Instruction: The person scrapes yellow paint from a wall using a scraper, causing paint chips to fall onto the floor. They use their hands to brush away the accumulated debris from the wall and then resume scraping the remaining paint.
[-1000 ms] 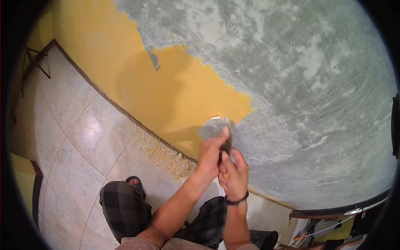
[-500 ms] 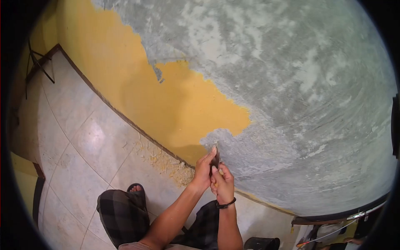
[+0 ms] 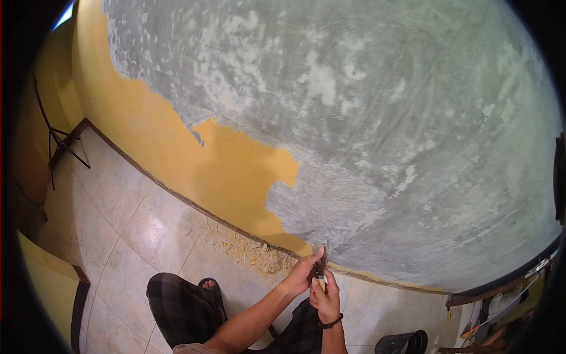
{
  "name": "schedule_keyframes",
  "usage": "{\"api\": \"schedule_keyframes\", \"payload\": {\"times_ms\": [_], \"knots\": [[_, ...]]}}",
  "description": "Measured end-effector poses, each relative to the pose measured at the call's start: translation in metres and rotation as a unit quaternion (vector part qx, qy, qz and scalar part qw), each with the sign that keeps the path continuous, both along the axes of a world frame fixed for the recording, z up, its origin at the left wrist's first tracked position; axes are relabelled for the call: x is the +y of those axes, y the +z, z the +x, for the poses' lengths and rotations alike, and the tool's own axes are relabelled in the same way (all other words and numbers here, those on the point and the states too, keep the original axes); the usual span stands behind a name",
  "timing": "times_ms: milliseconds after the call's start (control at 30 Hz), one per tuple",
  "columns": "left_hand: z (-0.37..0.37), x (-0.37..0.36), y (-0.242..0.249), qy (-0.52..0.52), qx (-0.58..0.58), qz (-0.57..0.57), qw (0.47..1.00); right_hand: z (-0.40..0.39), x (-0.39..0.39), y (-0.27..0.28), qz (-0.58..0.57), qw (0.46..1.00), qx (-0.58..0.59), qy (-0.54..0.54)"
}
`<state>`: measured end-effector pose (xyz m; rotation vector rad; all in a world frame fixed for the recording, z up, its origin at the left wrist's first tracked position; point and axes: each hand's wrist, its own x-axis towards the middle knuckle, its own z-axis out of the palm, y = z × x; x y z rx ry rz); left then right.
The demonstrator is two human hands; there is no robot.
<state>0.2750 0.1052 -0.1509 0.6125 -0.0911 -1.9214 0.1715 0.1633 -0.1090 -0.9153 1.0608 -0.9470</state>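
A scraper [image 3: 322, 270] is being steadied two-handed by the patchy wall [image 3: 354, 177], its handle [image 3: 322, 283] clamped in the right hand [image 3: 328, 303], its blade [image 3: 322, 265] in the fingers of the left hand [image 3: 300, 278] (wall contact cannot be told). A controlled blade angle seems called for next.

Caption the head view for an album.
Left hand and right hand grip a scraper beside a partly stripped yellow wall, scrapings on the floor.

Scrapings [image 3: 267, 259] are cluttering the floor's [image 3: 243, 288] wall-side edge (a loose heap); tiles [image 3: 127, 271] farther left are leaving room.
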Motion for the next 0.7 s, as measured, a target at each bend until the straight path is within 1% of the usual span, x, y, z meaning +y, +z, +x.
{"api": "schedule_keyframes", "payload": {"times_ms": [67,100,200,300,333,433,500,567,633,667,700], "knots": [[-0.008,0.008,0.012,-0.011,-0.029,-0.036,0.999,-0.014,0.007,0.008,-0.008,1.0,0.019,-0.005],[-0.011,0.009,0.014,-0.018,-0.026,-0.053,0.998,-0.02,0.008,0.011,-0.008,1.0,0.024,-0.005],[-0.018,0.018,0.032,-0.019,-0.002,-0.062,0.998,-0.03,0.013,0.021,-0.019,0.999,0.031,0.0],[-0.02,0.026,0.054,-0.015,-0.036,-0.065,0.997,-0.033,0.022,0.036,-0.046,0.999,0.024,0.005],[-0.021,0.026,0.058,-0.017,-0.057,-0.069,0.996,-0.031,0.024,0.039,-0.045,0.999,0.024,0.007],[-0.02,0.024,0.062,-0.023,-0.045,-0.076,0.996,-0.024,0.025,0.05,-0.041,0.999,-0.001,-0.003],[-0.014,0.023,0.07,-0.018,-0.053,-0.075,0.996,-0.012,0.023,0.057,-0.019,0.999,-0.028,-0.038],[-0.005,0.017,0.073,-0.013,-0.06,-0.072,0.996,-0.001,0.015,0.061,-0.035,0.999,-0.004,-0.028],[0.004,0.01,0.073,0.045,-0.039,-0.072,0.996,0.006,0.003,0.062,-0.057,0.998,0.021,0.011],[0.009,0.006,0.073,0.045,-0.033,-0.07,0.996,0.012,-0.004,0.065,-0.055,0.998,0.028,0.011],[0.015,0.001,0.074,0.083,-0.019,-0.069,0.994,0.019,-0.012,0.07,-0.081,0.995,0.039,0.035]]}}
